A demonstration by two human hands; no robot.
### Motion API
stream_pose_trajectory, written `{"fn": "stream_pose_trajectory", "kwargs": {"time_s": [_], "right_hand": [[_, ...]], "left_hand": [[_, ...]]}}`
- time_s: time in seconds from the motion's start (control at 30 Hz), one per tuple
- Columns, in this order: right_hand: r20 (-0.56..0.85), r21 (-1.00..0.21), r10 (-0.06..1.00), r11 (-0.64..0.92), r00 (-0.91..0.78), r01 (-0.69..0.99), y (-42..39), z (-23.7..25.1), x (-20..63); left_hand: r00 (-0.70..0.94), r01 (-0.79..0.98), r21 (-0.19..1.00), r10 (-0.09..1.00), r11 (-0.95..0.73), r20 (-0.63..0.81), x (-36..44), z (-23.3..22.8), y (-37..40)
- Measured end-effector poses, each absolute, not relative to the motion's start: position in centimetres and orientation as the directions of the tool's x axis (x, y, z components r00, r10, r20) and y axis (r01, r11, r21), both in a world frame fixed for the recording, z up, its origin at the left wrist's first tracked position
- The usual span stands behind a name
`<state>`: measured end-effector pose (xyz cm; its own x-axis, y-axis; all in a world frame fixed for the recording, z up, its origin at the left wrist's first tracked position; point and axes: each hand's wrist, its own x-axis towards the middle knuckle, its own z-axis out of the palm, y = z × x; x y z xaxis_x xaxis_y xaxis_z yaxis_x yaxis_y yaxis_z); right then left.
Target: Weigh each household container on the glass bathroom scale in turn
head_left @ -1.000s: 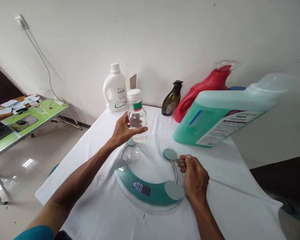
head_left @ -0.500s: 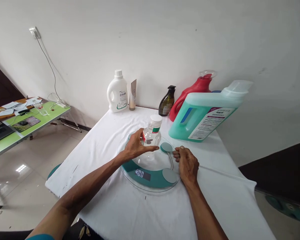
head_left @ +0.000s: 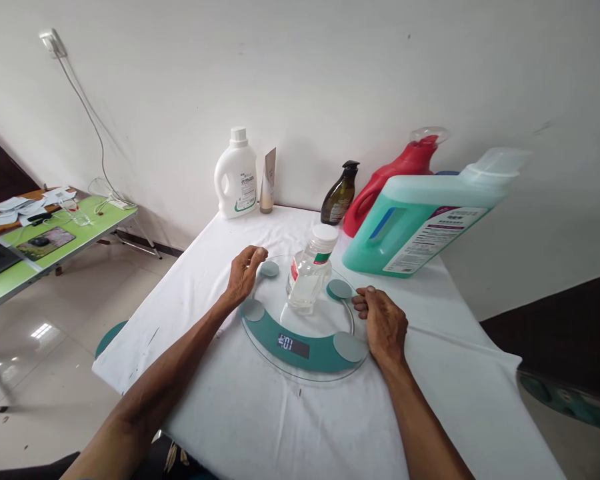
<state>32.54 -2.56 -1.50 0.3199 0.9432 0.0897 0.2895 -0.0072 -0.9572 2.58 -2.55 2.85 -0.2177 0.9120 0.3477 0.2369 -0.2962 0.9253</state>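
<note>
A clear plastic bottle [head_left: 306, 283] with a white cap and a red and green label stands on a round glass weighing scale [head_left: 293, 357], out of both hands. The lit display [head_left: 293, 345] reads something like 01. At the scale's far left rim is my left hand [head_left: 243, 272], its fingers curled in and nothing seen in them. My right hand [head_left: 386, 327] rests by the right rim with its fingers folded and the thumb on top. Whether either hand touches the glass, I cannot tell.
Along the wall stand a white jug [head_left: 237, 177], a tan tube [head_left: 268, 181], a dark pump bottle [head_left: 339, 195], a red jug [head_left: 380, 183] and a large green jug [head_left: 420, 223]. A green table [head_left: 80, 233] with papers and a laptop is at left.
My left hand has let go of the clear bottle and drawn back left to the scale's rim. The display has gone from 00 to about 01. My right hand stays by the right rim.
</note>
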Motion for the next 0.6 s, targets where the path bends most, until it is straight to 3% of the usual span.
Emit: {"fn": "stream_pose_trajectory", "kwargs": {"time_s": [0.1,0.27,0.6], "right_hand": [[0.095,-0.954,0.943,-0.006,0.320,0.301,-2.5,-1.5,32.5],[0.111,-0.953,0.940,0.009,0.323,0.303,-2.5,-1.6,32.4],[0.136,-0.944,0.938,0.025,0.318,0.330,-2.4,-1.6,32.3]], "left_hand": [[-0.278,0.209,0.950,0.918,-0.231,0.284,1.2,1.5,-1.9],[-0.289,-0.023,0.996,0.954,-0.091,0.080,0.0,0.3,-1.2],[-0.227,0.142,0.982,0.961,-0.126,0.157,0.4,0.0,-1.2]]}}
